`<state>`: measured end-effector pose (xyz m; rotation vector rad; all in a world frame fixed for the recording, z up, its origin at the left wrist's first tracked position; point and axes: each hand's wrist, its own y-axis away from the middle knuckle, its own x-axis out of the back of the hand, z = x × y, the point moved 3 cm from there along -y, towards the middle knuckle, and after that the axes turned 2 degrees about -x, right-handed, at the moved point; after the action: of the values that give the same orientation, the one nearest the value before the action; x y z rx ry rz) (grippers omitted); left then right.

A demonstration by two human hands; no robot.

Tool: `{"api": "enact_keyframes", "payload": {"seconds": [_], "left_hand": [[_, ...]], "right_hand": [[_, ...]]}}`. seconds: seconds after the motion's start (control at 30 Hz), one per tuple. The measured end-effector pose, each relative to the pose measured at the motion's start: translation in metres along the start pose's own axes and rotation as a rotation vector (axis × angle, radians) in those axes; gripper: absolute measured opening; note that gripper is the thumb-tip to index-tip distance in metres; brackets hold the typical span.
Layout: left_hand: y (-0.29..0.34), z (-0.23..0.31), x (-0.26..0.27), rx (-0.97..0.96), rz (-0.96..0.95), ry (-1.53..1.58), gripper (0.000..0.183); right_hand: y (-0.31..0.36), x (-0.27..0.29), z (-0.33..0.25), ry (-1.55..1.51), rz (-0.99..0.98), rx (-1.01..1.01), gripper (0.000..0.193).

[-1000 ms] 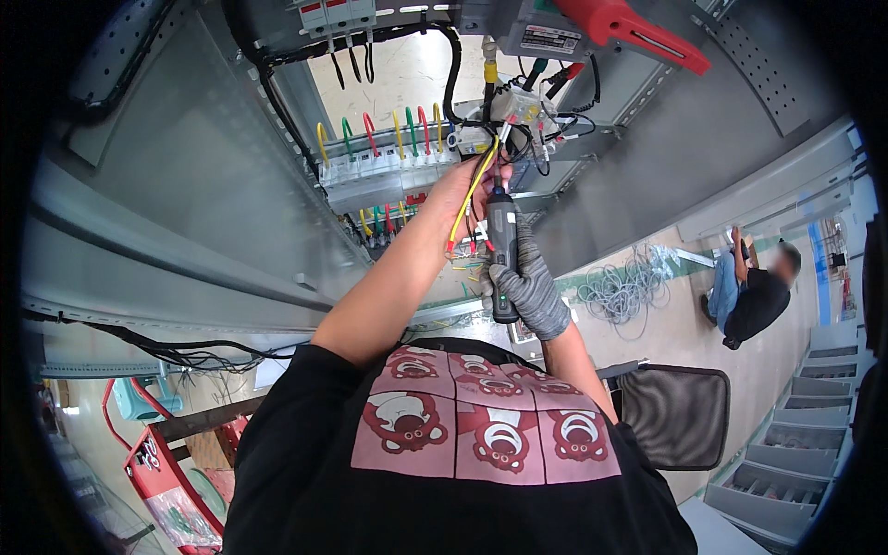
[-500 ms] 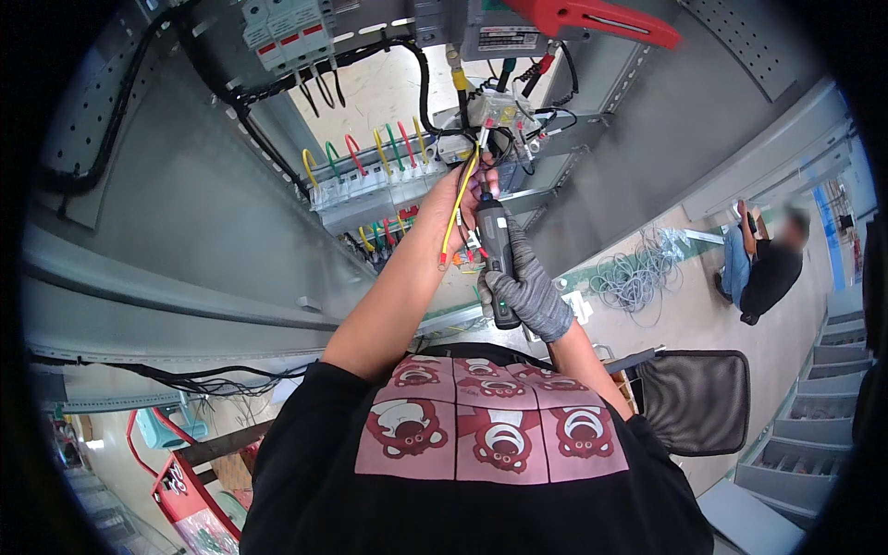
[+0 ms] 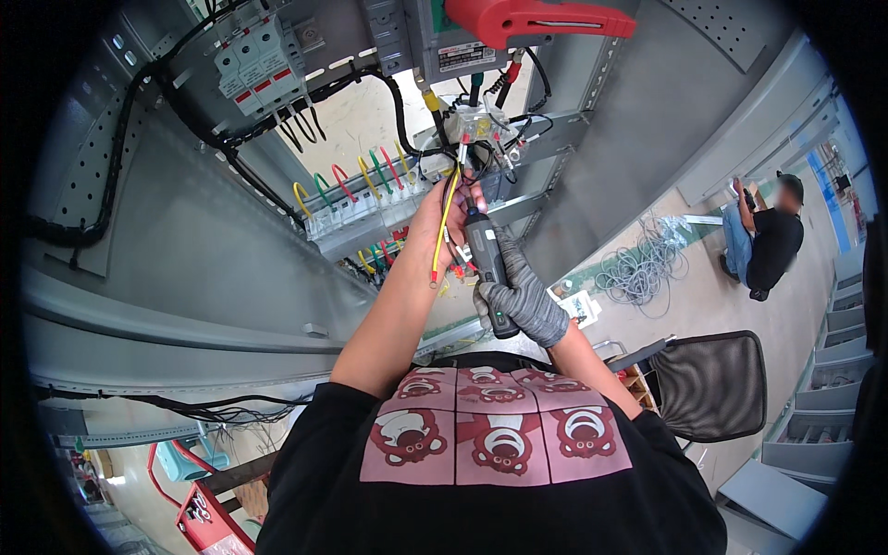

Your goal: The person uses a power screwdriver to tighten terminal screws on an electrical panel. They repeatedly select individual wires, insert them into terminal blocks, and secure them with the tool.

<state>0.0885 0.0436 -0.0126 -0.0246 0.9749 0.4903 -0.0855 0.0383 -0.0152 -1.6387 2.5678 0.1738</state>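
Observation:
My right hand point(image 3: 529, 301), in a grey knit glove, is wrapped round a dark, slim electric screwdriver point(image 3: 487, 254). The tool's tip points up and away, toward the wiring. My bare left hand point(image 3: 435, 220) is closed beside that tip, its fingers partly hidden; what they pinch I cannot make out. Across it hangs a yellow wire point(image 3: 447, 215) with a red-sleeved end, alongside thin black wires. Just beyond the fingers are a clear-covered terminal part point(image 3: 476, 123) and small loose wire ends.
A row of breakers point(image 3: 356, 215) with coloured wire loops lies left of my hands. Above are a large red handle point(image 3: 541, 20) and fuse holders point(image 3: 259, 65). Cabinet walls flank both sides. To the right are coiled grey cable point(image 3: 638, 273), a mesh chair point(image 3: 712, 384) and another person point(image 3: 772, 240).
The whole view has shifted a little, with the cabinet parts now further left. Both hands keep the same hold, and the screwdriver stays at the wiring.

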Motion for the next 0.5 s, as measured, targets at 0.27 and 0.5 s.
{"api": "enact_keyframes", "payload": {"seconds": [0.27, 0.5], "left_hand": [[0.018, -0.012, 0.014, 0.030, 0.050, 0.070, 0.018], [0.049, -0.032, 0.057, 0.037, -0.008, 0.113, 0.035]], "right_hand": [[0.003, 0.004, 0.006, -0.022, 0.084, -0.172, 0.071], [-0.011, -0.008, 0.013, -0.078, 0.015, -0.194, 0.061]]}}
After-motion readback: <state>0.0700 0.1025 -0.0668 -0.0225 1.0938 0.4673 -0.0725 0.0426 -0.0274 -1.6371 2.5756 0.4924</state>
